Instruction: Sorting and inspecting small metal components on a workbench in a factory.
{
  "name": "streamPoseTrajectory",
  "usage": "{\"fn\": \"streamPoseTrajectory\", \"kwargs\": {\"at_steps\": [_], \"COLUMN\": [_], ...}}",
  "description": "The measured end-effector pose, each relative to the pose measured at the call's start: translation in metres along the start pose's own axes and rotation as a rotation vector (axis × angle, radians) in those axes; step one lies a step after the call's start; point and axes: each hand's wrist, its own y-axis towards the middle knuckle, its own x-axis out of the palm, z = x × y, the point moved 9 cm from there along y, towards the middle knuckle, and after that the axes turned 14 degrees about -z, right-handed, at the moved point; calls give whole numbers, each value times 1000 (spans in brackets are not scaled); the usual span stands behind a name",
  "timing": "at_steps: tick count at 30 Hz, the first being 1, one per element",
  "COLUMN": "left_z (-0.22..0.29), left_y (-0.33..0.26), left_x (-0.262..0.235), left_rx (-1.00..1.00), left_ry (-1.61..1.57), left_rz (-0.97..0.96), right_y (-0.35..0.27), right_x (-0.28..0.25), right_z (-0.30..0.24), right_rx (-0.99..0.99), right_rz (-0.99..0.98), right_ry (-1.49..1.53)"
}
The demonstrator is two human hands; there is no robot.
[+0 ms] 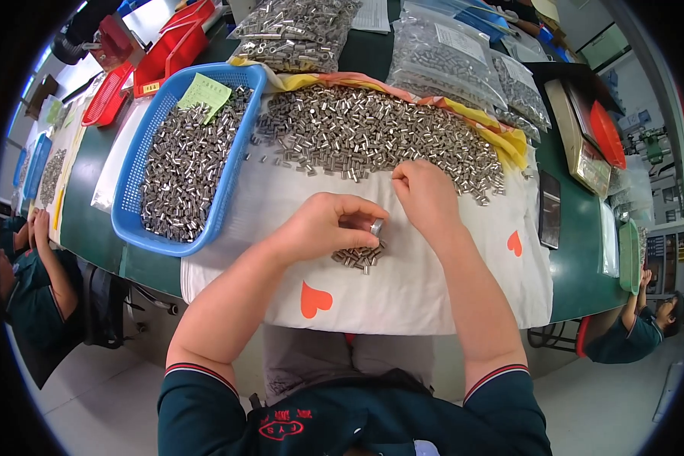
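pinching a small metal sleeve (pixel 376 226) between thumb and forefinger, the left hand (pixel 323 224) hovers just above a little cluster of sorted sleeves (pixel 359 256) lying on the white cloth (pixel 403 292). its fingers (pixel 361 207) are curled closed around that one piece. the right hand (pixel 427 194) rests at the near edge of the big loose pile of metal sleeves (pixel 372 133), fingers bent down into the pile and closed to a loose fist; whether they grip a piece i cannot tell, since the fingertips are hidden. the two hands sit close together, the right a little farther from the body.

the white cloth carries orange heart prints (pixel 314 300) and covers the green surface (pixel 91 197) in front of the person. the large pile spreads across the far part of the cloth, bordered by a yellow and pink cloth (pixel 501 133). to the left, touching the cloth's edge, a blue plastic basket (pixel 133 190) holds more metal sleeves, with a yellow-green paper slip (pixel 204 93) lying on them. clear bags of metal parts (pixel 441 57) lie beyond the pile. red baskets (pixel 171 45) stand at the far left. other people sit at the left and right edges.
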Motion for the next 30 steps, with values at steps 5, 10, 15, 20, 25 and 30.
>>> {"fn": "streamPoseTrajectory", "kwargs": {"at_steps": [5,10,15,20,25,30], "left_z": [-7,-7,-8,-7,-10,-8], "left_y": [1,-3,-2,-2,-5,2], "left_x": [-16,-30,-29,-29,-31,-19], "left_rx": [119,143,146,91,97,94], "left_ry": [-324,-388,-400,-278,-248,-260], "left_rz": [123,232,217,253,282,153], "right_y": [-3,-18,-20,-28,-26,-22], "right_x": [4,3,-1,-13,-15,3], "right_z": [-9,-14,-26,-44,-42,-17], "right_rx": [38,44,-121,-219,-220,-22], "right_rz": [-95,-172,-126,36,-17,-276], "right_ry": [93,769,786,382,460,700]}}
